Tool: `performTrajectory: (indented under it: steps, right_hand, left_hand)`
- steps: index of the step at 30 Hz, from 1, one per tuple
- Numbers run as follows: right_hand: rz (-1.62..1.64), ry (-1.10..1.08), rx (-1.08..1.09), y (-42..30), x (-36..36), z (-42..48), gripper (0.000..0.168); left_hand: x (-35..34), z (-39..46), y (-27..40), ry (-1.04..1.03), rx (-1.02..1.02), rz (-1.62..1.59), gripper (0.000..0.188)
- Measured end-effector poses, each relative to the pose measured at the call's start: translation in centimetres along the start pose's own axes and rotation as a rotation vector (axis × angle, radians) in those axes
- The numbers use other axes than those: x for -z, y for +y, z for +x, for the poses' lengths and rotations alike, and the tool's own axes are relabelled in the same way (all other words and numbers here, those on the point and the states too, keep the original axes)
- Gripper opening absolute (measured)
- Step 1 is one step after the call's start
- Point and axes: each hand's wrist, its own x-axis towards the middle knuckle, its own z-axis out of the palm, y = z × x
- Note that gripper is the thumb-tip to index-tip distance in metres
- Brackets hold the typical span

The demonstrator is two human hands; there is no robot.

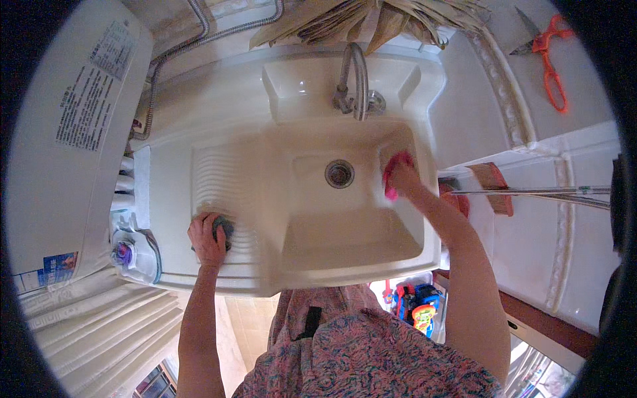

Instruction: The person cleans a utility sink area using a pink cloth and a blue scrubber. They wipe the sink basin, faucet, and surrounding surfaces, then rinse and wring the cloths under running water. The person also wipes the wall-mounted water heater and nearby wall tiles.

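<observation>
A beige laundry sink with a moulded washboard on its left side lies before me. My left hand grips a dark scrubbing pad or sponge against the lower part of the ribs. Inside the basin, my right hand presses a bright pink cloth to the right wall; the hand is slightly blurred. The round metal drain shows uncovered in the basin floor. Over the basin's back edge curves a metal faucet.
Orange-handled scissors hang at the upper right. Dried leaves lie behind the faucet. At left stand a white appliance and a clear plastic container. Thin metal rods jut in from the right. Colourful toys sit below the sink.
</observation>
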Motion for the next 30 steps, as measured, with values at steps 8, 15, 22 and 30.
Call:
performTrajectory:
  steps: [8, 15, 22, 30]
  right_hand:
    - [0.491, -0.333, 0.144, -10.5, -0.3, -8.6, 0.027]
    - [0.284, 0.196, -0.191, 7.1, 11.5, -4.0, 0.031]
    - [0.329, 0.534, -0.175, 1.2, 7.1, -13.1, 0.054]
    - [0.708, 0.297, -0.318, -14.0, 8.3, -22.6, 0.041]
  left_hand:
    - [0.5, -0.7, 0.0, -0.026, 0.042, -0.010, 0.034]
    - [0.2, -0.8, -0.8, -0.019, 0.042, 0.020, 0.033]
    - [0.7, -1.1, -0.2, -0.013, 0.041, 0.010, 0.032]
    - [0.3, -0.9, -0.4, 0.041, 0.027, 0.033, 0.033]
